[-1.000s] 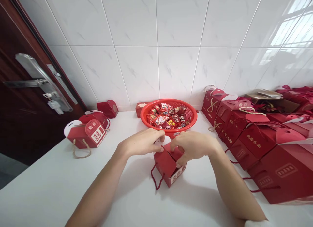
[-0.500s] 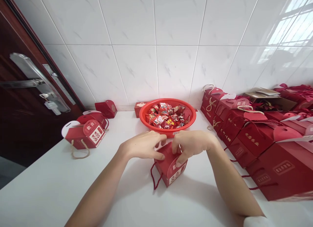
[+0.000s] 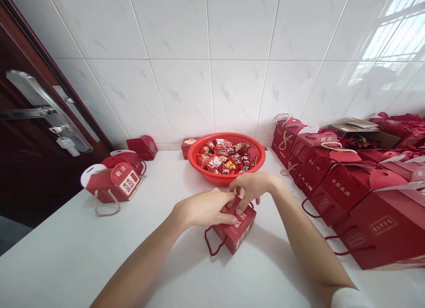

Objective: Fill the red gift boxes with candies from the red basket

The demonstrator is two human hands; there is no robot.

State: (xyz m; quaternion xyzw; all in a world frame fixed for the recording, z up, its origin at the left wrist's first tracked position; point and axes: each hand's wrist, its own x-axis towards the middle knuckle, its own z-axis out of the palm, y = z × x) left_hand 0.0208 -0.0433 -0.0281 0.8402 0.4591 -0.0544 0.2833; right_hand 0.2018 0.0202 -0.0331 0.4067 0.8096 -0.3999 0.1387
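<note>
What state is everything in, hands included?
Left hand: fingers on box top
Right hand: fingers on box top
Handled box: upright, top folded down, fastening unclear
Red basket: holding wrapped sweets
Front-left box: upright, rope handle drooping
Boxes at right: crowded together
Keys: hanging at door lock

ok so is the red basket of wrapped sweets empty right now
No, wrapped sweets lie heaped inside the red plastic basket, beyond the two hands.

White marbled tiles point(image 3: 179, 100) meet a dark door point(image 3: 26, 135) with silver handle point(image 3: 33, 112).
</note>
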